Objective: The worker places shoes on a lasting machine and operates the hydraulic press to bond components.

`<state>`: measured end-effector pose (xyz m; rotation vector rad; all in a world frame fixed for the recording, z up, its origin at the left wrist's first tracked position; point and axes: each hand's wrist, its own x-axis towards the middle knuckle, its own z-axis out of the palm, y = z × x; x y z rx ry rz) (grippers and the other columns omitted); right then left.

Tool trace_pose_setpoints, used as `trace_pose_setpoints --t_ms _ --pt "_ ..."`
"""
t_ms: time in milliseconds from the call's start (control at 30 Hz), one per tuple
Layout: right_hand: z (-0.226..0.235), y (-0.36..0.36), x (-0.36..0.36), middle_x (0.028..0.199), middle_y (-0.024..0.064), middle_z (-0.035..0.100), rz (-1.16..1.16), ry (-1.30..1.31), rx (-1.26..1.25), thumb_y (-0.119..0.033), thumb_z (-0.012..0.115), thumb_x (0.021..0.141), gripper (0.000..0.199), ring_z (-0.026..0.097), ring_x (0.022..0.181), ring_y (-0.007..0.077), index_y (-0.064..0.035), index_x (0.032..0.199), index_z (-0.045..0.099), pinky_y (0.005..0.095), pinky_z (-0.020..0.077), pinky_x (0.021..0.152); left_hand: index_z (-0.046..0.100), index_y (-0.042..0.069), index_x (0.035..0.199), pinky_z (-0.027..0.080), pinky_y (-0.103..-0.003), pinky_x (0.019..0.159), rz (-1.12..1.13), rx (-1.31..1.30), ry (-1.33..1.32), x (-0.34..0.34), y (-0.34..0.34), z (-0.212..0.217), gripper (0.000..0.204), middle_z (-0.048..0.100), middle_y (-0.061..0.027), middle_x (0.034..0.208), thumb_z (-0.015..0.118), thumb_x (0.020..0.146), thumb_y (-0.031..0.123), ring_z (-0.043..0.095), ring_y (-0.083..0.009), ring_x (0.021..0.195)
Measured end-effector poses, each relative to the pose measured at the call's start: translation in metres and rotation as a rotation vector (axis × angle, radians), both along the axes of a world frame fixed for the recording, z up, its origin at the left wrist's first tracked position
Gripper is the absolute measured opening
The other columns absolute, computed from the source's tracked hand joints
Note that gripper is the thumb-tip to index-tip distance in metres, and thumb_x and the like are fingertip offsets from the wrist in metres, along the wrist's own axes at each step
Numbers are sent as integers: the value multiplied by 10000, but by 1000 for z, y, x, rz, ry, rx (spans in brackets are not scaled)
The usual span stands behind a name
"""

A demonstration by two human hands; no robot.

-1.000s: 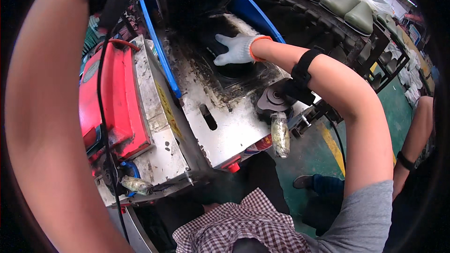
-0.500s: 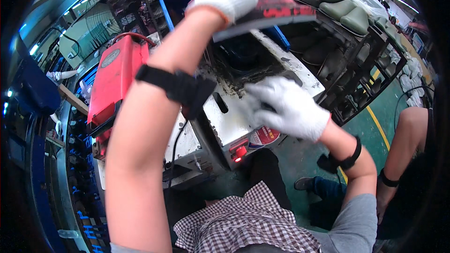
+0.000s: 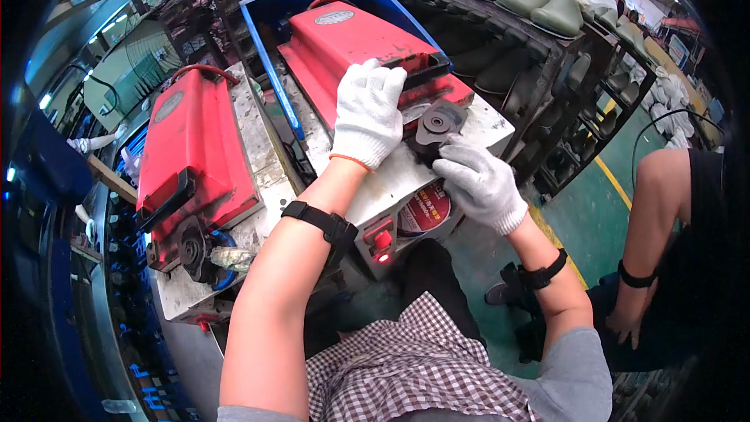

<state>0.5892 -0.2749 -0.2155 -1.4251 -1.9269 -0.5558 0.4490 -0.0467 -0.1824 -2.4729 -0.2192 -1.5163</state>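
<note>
A red machine lid (image 3: pixel 351 39) lies lowered on its white base, inside a blue guard. My left hand (image 3: pixel 369 113), in a white knit glove, is closed around the left end of the lid's black handle (image 3: pixel 428 72); its palm side is hidden. In front of the lid sits a dark round latch knob (image 3: pixel 439 121). My right hand (image 3: pixel 480 187), also gloved, has its bent fingers closed at the lower edge of that knob, and the fingertips are partly hidden. Below, a red switch (image 3: pixel 382 240) is on the base's front, with a lit lamp under it.
To the left stands a second red-lidded machine (image 3: pixel 195 148) with its own black handle. A blue guard (image 3: pixel 269 78) borders the working machine. Green shoes (image 3: pixel 531 0) fill a rack at the back right. On the right, another person's arm (image 3: pixel 644 227) hangs beside a yellow floor line.
The raised red lid has come down onto its base, with my left hand lowered along with it. My right hand has moved slightly down to the knob.
</note>
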Motion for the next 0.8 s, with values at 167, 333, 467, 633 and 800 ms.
trace_pose_setpoints --t_ms 167,333,467,633,800 --pt "4 19 50 1195 175 749 -276 342 177 -18 677 942 357 738 1101 380 -70 1293 712 456 595 956 613 82 1289 449 -557 1081 10 6 15 2 1 -5 556 647 -178 1203 671 735 74 585 -427 1242" --pt "51 75 45 1240 162 739 -278 47 232 -240 754 897 426 684 1198 369 -104 1299 717 486 548 1046 633 84 1277 464 -550 1051 49 -39 31 3 -7 5 533 668 -198 1205 684 746 79 602 -438 1204" --pt "58 118 13 1165 126 742 -225 76 89 -238 754 792 453 678 1152 338 -145 1235 750 506 512 977 590 16 1420 411 -514 1213 28 -276 346 -20 -22 34 623 630 -220 1428 735 826 135 551 -447 1398" --pt "53 122 10 1091 67 699 -267 132 42 -213 774 761 385 626 1178 278 -180 1144 763 461 419 990 633 5 1376 448 -437 1189 -39 -626 487 -126 -33 70 541 640 -228 1411 733 876 189 587 -398 1381" --pt "53 123 9 1068 69 721 -290 107 97 -232 761 771 310 643 1174 268 -187 1076 789 465 391 1048 655 4 1184 500 -466 1036 435 -468 319 -274 -3 70 302 666 -206 1254 682 905 113 641 -396 1203"
